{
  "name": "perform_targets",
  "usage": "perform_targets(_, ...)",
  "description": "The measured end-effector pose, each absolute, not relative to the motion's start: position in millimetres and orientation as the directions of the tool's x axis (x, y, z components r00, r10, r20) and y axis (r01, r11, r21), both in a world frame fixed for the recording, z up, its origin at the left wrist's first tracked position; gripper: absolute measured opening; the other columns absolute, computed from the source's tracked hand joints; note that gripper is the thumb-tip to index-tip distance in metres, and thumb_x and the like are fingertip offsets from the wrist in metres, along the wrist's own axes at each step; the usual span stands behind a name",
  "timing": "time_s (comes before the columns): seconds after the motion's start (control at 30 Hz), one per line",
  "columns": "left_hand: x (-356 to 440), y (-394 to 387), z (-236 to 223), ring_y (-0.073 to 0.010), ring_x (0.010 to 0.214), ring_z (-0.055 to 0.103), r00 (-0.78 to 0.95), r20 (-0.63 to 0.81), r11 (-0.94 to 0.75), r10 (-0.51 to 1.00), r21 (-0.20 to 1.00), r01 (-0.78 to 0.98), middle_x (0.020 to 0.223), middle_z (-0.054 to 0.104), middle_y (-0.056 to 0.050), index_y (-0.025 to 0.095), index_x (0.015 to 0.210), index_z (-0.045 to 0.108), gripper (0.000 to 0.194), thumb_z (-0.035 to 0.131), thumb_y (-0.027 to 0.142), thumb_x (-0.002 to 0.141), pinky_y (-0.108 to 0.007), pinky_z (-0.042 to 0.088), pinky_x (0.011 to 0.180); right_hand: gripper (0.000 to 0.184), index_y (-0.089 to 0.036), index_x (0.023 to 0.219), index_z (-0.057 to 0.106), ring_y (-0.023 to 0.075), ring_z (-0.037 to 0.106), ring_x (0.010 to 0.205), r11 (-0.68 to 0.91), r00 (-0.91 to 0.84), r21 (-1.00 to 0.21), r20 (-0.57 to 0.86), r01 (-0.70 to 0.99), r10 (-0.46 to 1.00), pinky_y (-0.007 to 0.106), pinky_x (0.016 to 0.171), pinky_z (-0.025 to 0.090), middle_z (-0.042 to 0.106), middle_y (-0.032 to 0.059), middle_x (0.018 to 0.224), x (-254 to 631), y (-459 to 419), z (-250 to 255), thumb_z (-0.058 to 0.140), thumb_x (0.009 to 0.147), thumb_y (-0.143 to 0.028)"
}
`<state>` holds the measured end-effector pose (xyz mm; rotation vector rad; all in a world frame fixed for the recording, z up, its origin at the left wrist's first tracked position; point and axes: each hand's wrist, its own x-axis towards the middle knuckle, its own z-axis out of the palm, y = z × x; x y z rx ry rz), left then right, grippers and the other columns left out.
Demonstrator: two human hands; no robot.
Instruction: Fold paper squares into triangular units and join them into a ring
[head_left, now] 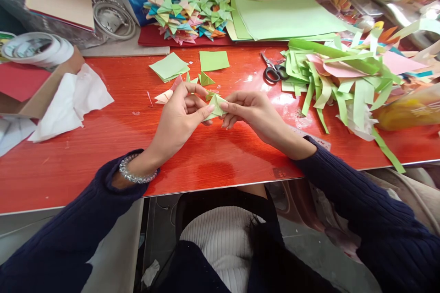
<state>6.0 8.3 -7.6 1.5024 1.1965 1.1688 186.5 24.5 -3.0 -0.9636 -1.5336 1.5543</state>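
- Left hand [182,112] and right hand [252,111]: each grip pinches the green folded paper [216,106] above the red counter [199,160].
- Counter stretches nearer, to its front edge [220,187].
- Scissors [275,67] lie beyond the right hand.

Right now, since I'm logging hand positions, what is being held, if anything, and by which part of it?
A folded green paper, by its sides: the left hand pinches its left side, the right hand its right.
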Motion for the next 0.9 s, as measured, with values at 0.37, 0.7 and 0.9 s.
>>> perform_targets(0.37,7.1,5.6,6.6,-0.0127,0.061,0.062,0.226,0.014,-0.095,0.974,0.932,0.349,0.062,0.066,-0.001,0.019,0.063,0.065,0.024,0.063,0.032,0.083,-0.027,0.054,0.065,0.044,-0.012,0.071,0.059,0.0065,0.060,0.052,0.136,-0.403,-0.985,0.081,0.109,0.912,0.019,0.051,0.049,0.065,0.0025,0.066,186.0,19.7,-4.2,0.060,0.085,-0.054)
perform_targets(0.7,7.3,5.7,3.5,-0.0097,0.061,0.056,0.289,-0.018,-0.077,0.957,0.946,0.314,0.063,0.062,0.001,0.017,0.063,0.064,0.021,0.071,0.032,0.077,-0.023,0.046,0.061,0.047,-0.014,0.070,0.057,0.0064,0.057,0.050,0.282,-0.417,-0.926,0.159,0.252,0.895,0.019,0.050,0.042,0.062,0.0009,0.059,185.9,16.8,-9.9,0.053,0.088,-0.057)
perform_targets(0.9,4.3,8.4,2.0,-0.0095,0.060,0.054,0.351,-0.053,-0.066,0.935,0.945,0.319,0.064,0.062,0.001,0.017,0.063,0.064,0.025,0.070,0.037,0.078,-0.024,0.045,0.061,0.046,-0.014,0.069,0.056,0.0056,0.055,0.047,0.310,-0.426,-0.902,0.164,0.301,0.890,0.020,0.050,0.042,0.060,-0.0001,0.057,185.0,16.4,-9.7,0.052,0.090,-0.055)
